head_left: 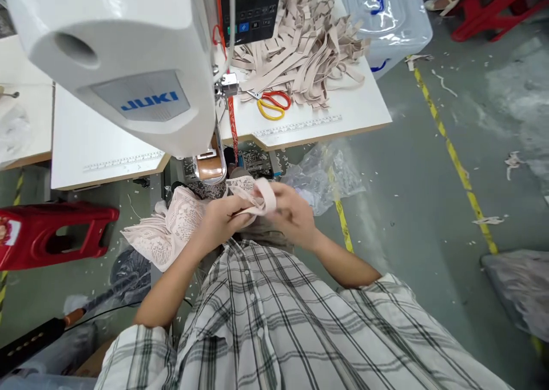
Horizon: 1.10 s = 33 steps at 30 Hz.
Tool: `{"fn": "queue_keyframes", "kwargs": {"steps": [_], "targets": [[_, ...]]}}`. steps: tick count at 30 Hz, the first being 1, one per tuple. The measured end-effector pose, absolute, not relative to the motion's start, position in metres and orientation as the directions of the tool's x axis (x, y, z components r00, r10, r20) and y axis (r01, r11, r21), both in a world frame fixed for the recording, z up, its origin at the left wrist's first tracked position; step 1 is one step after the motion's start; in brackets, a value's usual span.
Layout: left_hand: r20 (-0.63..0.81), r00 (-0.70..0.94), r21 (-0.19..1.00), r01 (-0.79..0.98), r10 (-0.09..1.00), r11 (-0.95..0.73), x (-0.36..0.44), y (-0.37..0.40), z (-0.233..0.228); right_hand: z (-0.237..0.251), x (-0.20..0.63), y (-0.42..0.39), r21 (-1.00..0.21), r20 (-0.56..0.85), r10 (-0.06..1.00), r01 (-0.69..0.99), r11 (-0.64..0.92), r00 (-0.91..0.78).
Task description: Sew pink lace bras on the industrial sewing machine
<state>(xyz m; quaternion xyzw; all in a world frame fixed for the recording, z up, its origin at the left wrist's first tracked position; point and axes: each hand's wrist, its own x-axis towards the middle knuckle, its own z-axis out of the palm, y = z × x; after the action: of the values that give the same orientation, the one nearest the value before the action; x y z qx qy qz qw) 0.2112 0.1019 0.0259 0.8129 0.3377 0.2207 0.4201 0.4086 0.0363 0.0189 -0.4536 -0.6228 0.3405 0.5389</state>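
Note:
A pale beige strap loops up between my two hands, in front of the sewing machine. My left hand is closed with its fingers pinching the strap and some lace edge. My right hand has its fingers curled at the strap's other side and is slightly blurred. Left of my left hand hangs a bundle of pale pink lace bra pieces, partly hidden behind my wrist. Whether the strap joins the lace pieces cannot be seen.
Many beige straps are heaped on the white machine table, beside scissors with red and yellow handles. A clear plastic bin stands at the far right. A red stool is at left, a plastic bag under the table.

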Motion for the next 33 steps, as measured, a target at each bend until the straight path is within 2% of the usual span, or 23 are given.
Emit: {"fn": "queue_keyframes", "kwargs": {"steps": [2,3,6,8,10,17,20,22,25,27,29,33], "targets": [[-0.157,0.719,0.946,0.307,0.677,-0.107,0.217,0.098,0.025,0.024,0.409,0.05,-0.991,0.13,0.991,0.023,0.129,0.044],[-0.238,0.719,0.961,0.27,0.653,0.053,0.22,0.096,0.022,0.023,0.409,0.058,-0.997,0.034,0.999,-0.075,0.037,0.034],[-0.398,0.689,0.89,0.132,0.605,0.436,0.223,0.092,0.007,0.011,0.409,0.079,-0.953,-0.111,0.992,-0.276,-0.122,-0.056],[-0.457,0.686,0.821,0.081,0.566,0.565,0.222,0.091,-0.001,0.002,0.409,0.086,-0.932,-0.138,0.986,-0.326,-0.16,-0.088],[-0.476,0.692,0.792,0.069,0.543,0.606,0.22,0.091,-0.005,-0.002,0.409,0.089,-0.928,-0.146,0.983,-0.328,-0.175,-0.111],[-0.486,0.726,0.762,0.08,0.487,0.642,0.216,0.092,0.003,0.013,0.408,0.087,-0.937,-0.184,0.973,-0.272,-0.217,-0.142],[-0.459,0.766,0.776,0.1,0.45,0.622,0.214,0.093,0.003,0.012,0.403,0.089,-0.906,-0.191,0.965,-0.345,-0.244,-0.181],[-0.425,0.789,0.837,0.156,0.444,0.525,0.211,0.095,-0.003,0.003,0.404,0.093,-0.854,-0.232,0.955,-0.431,-0.291,-0.185],[-0.424,0.764,0.905,0.378,0.487,0.194,0.201,0.098,-0.018,-0.02,0.422,0.102,-0.779,-0.346,0.938,-0.56,-0.283,0.007],[-0.439,0.718,0.85,0.527,0.541,-0.009,0.189,0.1,-0.029,-0.038,0.447,0.107,-0.78,-0.38,0.901,-0.597,-0.19,0.209],[-0.44,0.684,0.797,0.596,0.583,-0.099,0.176,0.101,-0.037,-0.054,0.48,0.11,-0.797,-0.385,0.836,-0.597,-0.088,0.391],[-0.414,0.63,0.765,0.632,0.657,-0.124,0.148,0.105,-0.042,-0.074,0.547,0.106,-0.844,-0.393,0.632,-0.535,0.041,0.668]]}}
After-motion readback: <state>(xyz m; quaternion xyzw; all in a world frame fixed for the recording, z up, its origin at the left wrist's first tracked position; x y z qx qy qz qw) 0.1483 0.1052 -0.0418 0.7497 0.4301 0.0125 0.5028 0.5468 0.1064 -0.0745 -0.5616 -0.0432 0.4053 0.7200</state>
